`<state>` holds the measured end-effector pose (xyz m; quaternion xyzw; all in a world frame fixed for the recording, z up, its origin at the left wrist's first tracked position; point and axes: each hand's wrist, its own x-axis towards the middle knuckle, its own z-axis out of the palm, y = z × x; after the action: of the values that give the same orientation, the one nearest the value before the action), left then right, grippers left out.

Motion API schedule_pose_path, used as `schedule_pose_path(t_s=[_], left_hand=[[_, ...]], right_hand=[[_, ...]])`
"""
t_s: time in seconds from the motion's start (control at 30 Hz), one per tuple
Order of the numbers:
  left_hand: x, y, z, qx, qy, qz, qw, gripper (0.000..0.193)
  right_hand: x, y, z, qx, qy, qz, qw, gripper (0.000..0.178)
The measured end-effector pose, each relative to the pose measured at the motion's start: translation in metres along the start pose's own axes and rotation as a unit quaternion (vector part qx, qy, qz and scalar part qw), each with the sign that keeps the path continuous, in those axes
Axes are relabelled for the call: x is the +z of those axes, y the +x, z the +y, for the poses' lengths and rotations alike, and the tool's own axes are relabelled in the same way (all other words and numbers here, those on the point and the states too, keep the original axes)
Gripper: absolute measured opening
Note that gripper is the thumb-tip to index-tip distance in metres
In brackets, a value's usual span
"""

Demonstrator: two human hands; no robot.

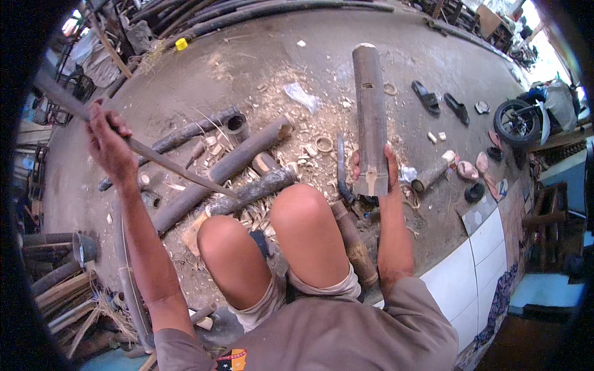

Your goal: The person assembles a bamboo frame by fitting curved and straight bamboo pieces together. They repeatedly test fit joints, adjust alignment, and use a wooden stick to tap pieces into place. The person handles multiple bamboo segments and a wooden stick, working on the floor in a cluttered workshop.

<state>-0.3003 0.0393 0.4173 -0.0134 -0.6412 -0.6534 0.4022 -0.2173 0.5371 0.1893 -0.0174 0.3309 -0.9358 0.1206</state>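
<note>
Raised at the left, my left hand [110,139] is wrapped round a long, dark, knife-like tool [176,168]. Its broad end runs past the hand to the upper left, and its narrow end slants down toward my knees; which end is the blade I cannot tell. On the other side my right hand [388,172] grips the lower end of a thick brown bamboo tube [371,105]. The tube points away from me, with a small rectangular slot toward its far end and a pale cut patch near my fingers.
Several bamboo poles [216,175] lie before my knees among pale shavings and cut rings [323,144]. A curved dark piece [342,167] rests beside the tube. Sandals [426,98] and a motorcycle wheel [518,122] are at right; white tiles [458,278] border my right side. Split bamboo [65,303] is piled at left.
</note>
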Motion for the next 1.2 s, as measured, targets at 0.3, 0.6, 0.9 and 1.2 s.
schedule_pose_path(t_s=[0.3, 0.6, 0.9, 1.2], left_hand=[[-0.008, -0.021, -0.009, 0.07, -0.12, -0.023, 0.99, 0.024], [-0.005, -0.047, 0.014, 0.064, -0.111, -0.047, 0.991, 0.037], [-0.007, -0.057, 0.018, 0.069, -0.12, -0.063, 0.988, 0.041], [-0.009, -0.063, 0.03, 0.086, -0.098, -0.066, 0.989, 0.043]], right_hand=[[0.169, 0.081, -0.036, -0.112, -0.445, 0.02, 0.888, 0.079], [0.475, 0.094, -0.109, -0.317, -0.729, -0.182, 0.579, 0.094], [0.547, 0.099, -0.108, -0.33, -0.803, -0.221, 0.444, 0.107], [0.545, 0.1, -0.119, -0.402, -0.816, -0.228, 0.347, 0.099]])
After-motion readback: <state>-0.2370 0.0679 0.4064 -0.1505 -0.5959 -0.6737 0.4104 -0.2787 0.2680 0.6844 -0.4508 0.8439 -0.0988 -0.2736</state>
